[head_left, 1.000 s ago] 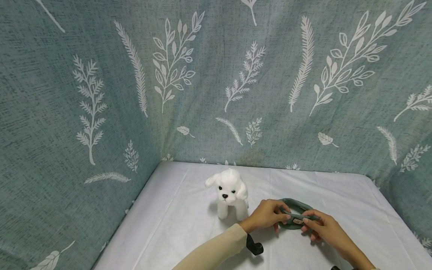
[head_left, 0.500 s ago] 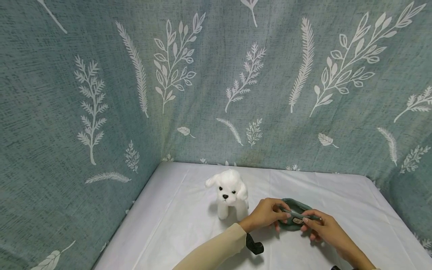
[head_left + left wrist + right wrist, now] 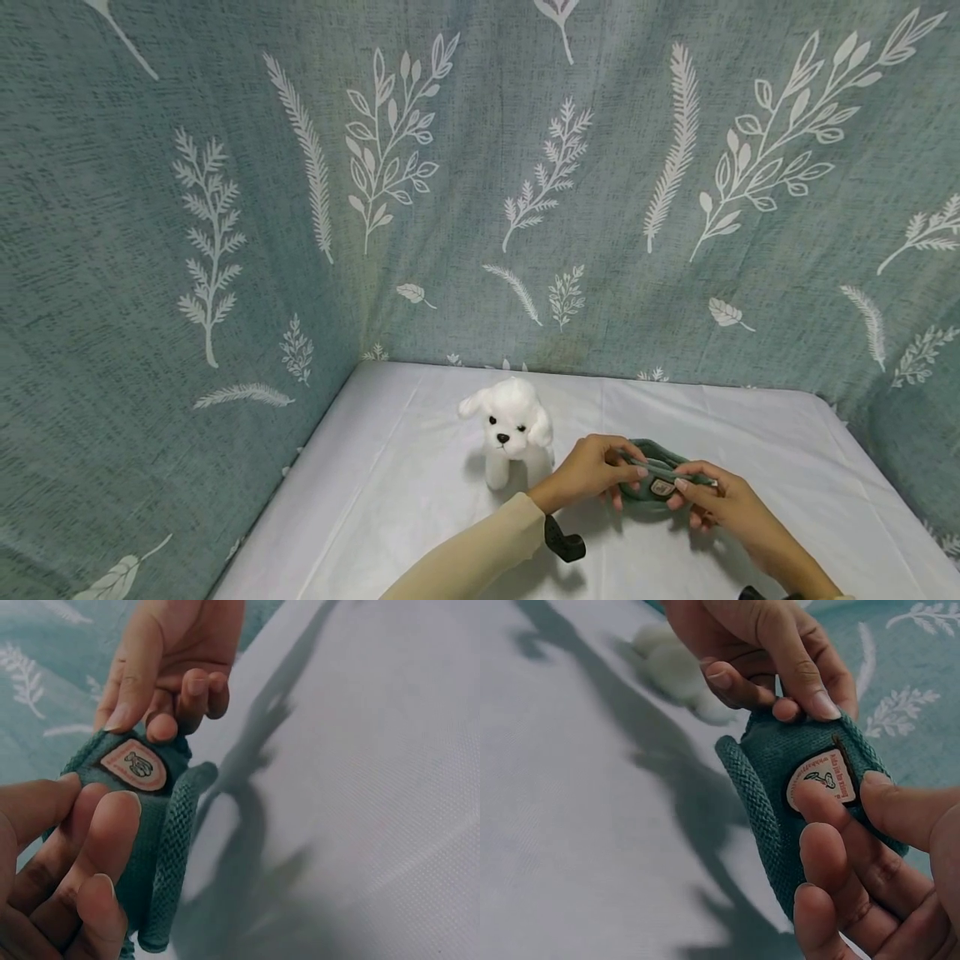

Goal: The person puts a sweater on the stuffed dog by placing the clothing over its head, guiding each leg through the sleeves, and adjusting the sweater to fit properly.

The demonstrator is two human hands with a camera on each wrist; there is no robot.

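- Found a teal knitted band with rolled edges (image 3: pixel 637 495) between 4 and 5 o'clock of the head view, held in both hands; contact with the white cloth surface (image 3: pixel 397 500) below cannot be determined.
- Noted a cream patch (image 3: pixel 662 487) with lettering and a small printed figure on the near face of the band.
- Observed the left hand (image 3: pixel 600 467) at the band's 9 o'clock, pinching the upper edge between thumb and finger, with remaining fingers bent.
- Observed the right hand (image 3: pixel 712 497) at the band's 3 o'clock, pinching the opposite end between thumb and finger beside the patch, with other fingers bent; in the right wrist view, overlapping part of the patch with one fingertip.
- Found a white plush dog (image 3: pixel 513 429) upright at the band's 10 o'clock, facing the camera, well apart from the band.
- Recorded a beige sleeve (image 3: pixel 472 554) at the left hand's 8 o'clock, and a black wrist mount (image 3: pixel 564 543) at 7.
- Recorded a grey-teal leaf-printed curtain (image 3: pixel 450 317) beyond the surface, at 12 o'clock.
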